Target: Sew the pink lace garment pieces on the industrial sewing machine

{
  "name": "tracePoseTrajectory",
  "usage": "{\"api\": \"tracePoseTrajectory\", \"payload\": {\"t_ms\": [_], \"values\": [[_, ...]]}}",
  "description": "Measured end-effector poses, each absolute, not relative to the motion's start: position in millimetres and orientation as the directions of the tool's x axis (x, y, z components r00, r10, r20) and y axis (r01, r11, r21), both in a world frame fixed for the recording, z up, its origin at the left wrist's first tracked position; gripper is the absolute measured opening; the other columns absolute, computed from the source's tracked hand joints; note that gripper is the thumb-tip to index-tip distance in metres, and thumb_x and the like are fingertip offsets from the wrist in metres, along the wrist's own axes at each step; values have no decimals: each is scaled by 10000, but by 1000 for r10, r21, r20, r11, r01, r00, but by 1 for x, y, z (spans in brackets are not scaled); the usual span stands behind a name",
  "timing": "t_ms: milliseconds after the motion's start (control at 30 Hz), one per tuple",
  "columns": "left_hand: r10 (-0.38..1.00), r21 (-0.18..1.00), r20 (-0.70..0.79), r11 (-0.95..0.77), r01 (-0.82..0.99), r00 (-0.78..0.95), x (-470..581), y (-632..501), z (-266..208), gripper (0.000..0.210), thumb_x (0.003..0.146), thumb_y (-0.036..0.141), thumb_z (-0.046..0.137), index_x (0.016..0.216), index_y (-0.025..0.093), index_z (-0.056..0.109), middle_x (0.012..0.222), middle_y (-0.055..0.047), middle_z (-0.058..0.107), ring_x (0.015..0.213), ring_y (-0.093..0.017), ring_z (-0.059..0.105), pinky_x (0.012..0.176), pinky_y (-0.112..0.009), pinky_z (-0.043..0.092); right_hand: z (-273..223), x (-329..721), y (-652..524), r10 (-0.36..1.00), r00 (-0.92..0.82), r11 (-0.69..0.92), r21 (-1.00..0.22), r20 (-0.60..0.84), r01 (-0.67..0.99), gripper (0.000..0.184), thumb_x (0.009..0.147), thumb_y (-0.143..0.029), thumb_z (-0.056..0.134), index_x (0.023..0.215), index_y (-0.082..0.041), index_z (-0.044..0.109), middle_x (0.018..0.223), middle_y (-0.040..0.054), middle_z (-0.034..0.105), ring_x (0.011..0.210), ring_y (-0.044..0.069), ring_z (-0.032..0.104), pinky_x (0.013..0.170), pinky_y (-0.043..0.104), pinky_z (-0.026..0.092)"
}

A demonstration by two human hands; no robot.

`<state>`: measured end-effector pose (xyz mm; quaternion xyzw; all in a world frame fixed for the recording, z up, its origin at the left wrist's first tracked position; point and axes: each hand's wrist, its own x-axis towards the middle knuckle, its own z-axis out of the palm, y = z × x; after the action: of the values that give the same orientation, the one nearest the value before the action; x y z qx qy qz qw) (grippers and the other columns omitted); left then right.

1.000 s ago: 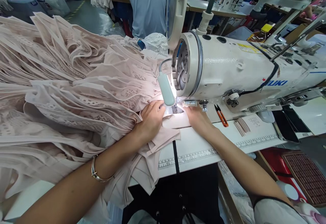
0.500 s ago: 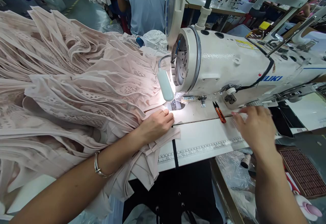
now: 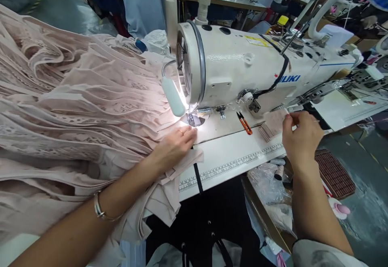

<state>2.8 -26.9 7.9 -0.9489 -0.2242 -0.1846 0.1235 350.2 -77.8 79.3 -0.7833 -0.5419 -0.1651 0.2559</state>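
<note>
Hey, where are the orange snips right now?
In the head view, the orange snips lie right of centre, just below the sewing machine, left of the row of thin strips and the right hand.

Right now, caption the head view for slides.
At the sewing machine, left hand on pale cloth, right hand beyond orange snips.

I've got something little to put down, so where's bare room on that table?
Apart from ruler marks, the white table is bare in front of the orange snips, between the black strap and the brown strips. Another patch lies beyond the right hand. It's crowded on the left, with heaped pink cloth and the left hand.
</note>
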Motion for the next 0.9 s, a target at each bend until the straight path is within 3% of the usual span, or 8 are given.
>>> {"api": "tracePoseTrajectory", "payload": {"t_ms": [133, 267, 367, 467, 533, 600, 767, 900], "values": [[273, -263, 329, -893, 365, 904, 22, -58, 1, 346, 941, -12, 482, 1255, 3, 624, 1252, -216, 694, 1155, -275, 691, 929, -384, 573, 60, 307, -68, 931, 169, 25, -518, 324, 855, 246, 892, -336, 525, 1018, -206, 692, 718, 32, 668, 641, 201, 603, 630, 317, 453], [437, -288, 306, -804, 520, 846, 25, -65, 1, 371, 950, 2, 465, 1294, -45, 594, 1274, -270, 673, 1174, -338, 685, 881, -403, 594, 43, 276, -51, 969, -193, 247, -686, 156, 684, 307, 972, -411, 491, 1120, -239, 698, 922, 44, 745, 804, 204, 675, 716, 318, 512], [606, -261, 286, -696, 669, 742, 18, -49, 9, 414, 926, -42, 435, 1312, -40, 584, 1262, -278, 672, 1165, -353, 682, 852, -417, 593, 33, 266, -42, 926, -313, 378, -550, 212, 745, 314, 1003, -353, 463, 1208, -229, 666, 1026, 79, 754, 911, 239, 690, 798, 369, 520], [645, -255, 262, -672, 696, 718, 14, -36, 19, 360, 940, -44, 385, 1178, -26, 654, 1100, -246, 719, 1035, -312, 711, 819, -400, 577, 28, 255, -36, 867, -428, 483, -223, 253, 847, 261, 1005, -264, 473, 919, -205, 712, 873, 103, 735, 862, 260, 652, 814, 400, 471], [602, -274, 235, -712, 647, 763, 15, -35, 22, 337, 949, -33, 372, 1081, -18, 683, 1016, -221, 722, 954, -282, 707, 818, -387, 560, 28, 246, -31, 828, -516, 547, -112, 220, 830, 256, 985, -234, 527, 772, -203, 666, 796, 94, 692, 834, 251, 612, 795, 384, 435], [560, -287, 222, -745, 602, 798, 17, -38, 21, 337, 943, -32, 378, 1093, -17, 680, 1067, -222, 716, 995, -276, 699, 865, -383, 549, 28, 240, -25, 822, -539, 567, -162, 185, 808, 251, 969, -218, 556, 725, -208, 611, 788, 66, 654, 801, 223, 577, 744, 343, 408], [565, -271, 222, -747, 607, 794, 15, -46, 13, 413, 935, -43, 374, 1281, -30, 600, 1304, -232, 663, 1230, -281, 645, 1033, -380, 513, 31, 232, -10, 852, -519, 481, -489, 65, 728, 251, 971, -228, 510, 720, -220, 510, 768, 6, 576, 731, 166, 539, 695, 288, 388], [564, -213, 241, -763, 610, 790, 13, -42, 11, 408, 935, -41, 378, 1285, -35, 589, 1316, -227, 663, 1260, -284, 632, 1043, -378, 524, 28, 223, -9, 828, -553, 548, -339, 90, 765, 179, 948, -217, 464, 776, -225, 512, 807, 32, 567, 728, 183, 488, 670, 306, 356]]}}
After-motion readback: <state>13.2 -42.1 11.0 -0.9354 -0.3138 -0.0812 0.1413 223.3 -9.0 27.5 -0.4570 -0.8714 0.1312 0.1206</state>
